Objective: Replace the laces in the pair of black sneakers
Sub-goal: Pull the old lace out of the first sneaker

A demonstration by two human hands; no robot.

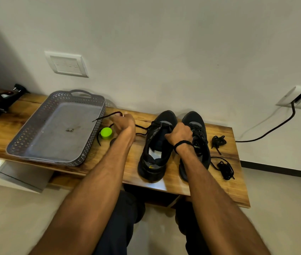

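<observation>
Forearms point(100, 181) out over the surface point(236, 190): right hand point(180, 134) gripping a black sneaker point(155, 159) by the tongue, left hand point(125, 124) clutching its lace point(140, 127). Soft, floppy stuff, probably easier grabbed near the stiff tip.

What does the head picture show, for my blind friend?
The left hand holds a lace trailing from a black sneaker that the right hand grips. A second sneaker and two lace bundles sit beside it.

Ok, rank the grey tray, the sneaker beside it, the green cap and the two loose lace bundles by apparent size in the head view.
1. grey tray
2. sneaker
3. nearer lace bundle and farther lace bundle: too alike, and nearness may mislead
4. green cap
</observation>
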